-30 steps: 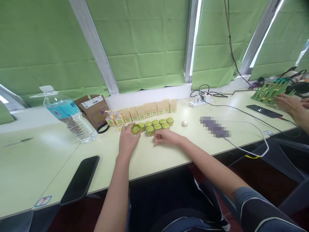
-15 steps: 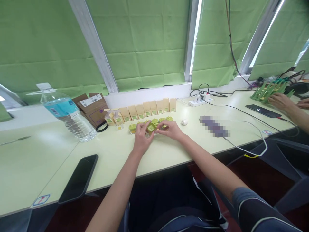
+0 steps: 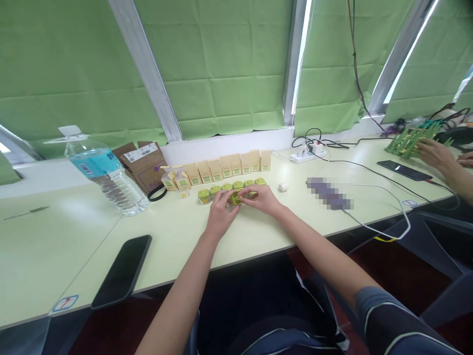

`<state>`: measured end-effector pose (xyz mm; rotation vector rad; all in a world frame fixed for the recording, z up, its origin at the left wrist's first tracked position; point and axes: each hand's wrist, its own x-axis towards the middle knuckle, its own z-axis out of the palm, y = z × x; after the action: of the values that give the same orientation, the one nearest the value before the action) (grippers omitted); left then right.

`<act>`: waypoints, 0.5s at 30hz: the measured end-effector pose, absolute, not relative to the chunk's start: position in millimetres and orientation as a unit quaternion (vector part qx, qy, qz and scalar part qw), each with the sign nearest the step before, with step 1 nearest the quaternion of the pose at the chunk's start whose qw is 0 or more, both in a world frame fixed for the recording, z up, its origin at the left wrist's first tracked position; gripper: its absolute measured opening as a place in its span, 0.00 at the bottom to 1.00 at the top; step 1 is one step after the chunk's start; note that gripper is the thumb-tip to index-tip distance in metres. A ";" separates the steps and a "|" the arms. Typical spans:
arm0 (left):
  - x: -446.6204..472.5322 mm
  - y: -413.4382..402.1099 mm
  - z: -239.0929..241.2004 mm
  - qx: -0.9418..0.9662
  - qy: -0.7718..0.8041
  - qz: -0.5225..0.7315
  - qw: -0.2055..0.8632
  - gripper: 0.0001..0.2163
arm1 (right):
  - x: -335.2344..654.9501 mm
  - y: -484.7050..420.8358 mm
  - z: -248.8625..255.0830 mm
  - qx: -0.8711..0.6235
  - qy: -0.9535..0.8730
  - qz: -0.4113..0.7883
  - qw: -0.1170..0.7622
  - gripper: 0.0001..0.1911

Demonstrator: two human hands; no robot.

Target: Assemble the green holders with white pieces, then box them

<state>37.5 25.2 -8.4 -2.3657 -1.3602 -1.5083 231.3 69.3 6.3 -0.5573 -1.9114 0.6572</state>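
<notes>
Between my hands is a small square green lid point(image 3: 236, 198), partly covered by fingers. My left hand point(image 3: 220, 213) is closed on it from the left, with thumb below and fingers above. From the right, my right hand point(image 3: 263, 199) pinches at the lid; a tiny piece in its fingertips is too hidden to name. Just behind my hands stands a row of small clear jars with green lids point(image 3: 204, 195), some blocked by my fingers. A clear small container with a yellow mark point(image 3: 183, 192) sits left of that row.
Small cream boxes point(image 3: 216, 170) line the back. To the left are a water bottle point(image 3: 111, 172), a cardboard box point(image 3: 146, 167), a pen point(image 3: 27, 212) and a phone point(image 3: 123, 271). A white cylinder point(image 3: 283, 187) and power strip point(image 3: 308, 155) lie right. A co-worker's hand point(image 3: 436, 155) handles green pieces.
The green lid has tilted and its hollow inside is now less visible. My right fingertips have moved onto it from its right edge. The head view has shifted slightly.
</notes>
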 end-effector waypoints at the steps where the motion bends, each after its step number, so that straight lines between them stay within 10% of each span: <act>1: 37.6 24.8 -8.2 -0.760 -0.437 -0.481 0.009 0.20 | 231.5 69.8 6.3 -0.236 -0.796 0.256 0.495 0.07; 15: 39.3 22.7 -6.5 -0.775 -0.423 -0.469 -0.020 0.22 | 232.7 73.8 4.5 -0.283 -0.811 0.208 0.467 0.04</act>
<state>39.3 22.7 -6.5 -2.4649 -1.3460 -1.4936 232.7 73.8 4.5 -0.6951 -1.9901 0.5109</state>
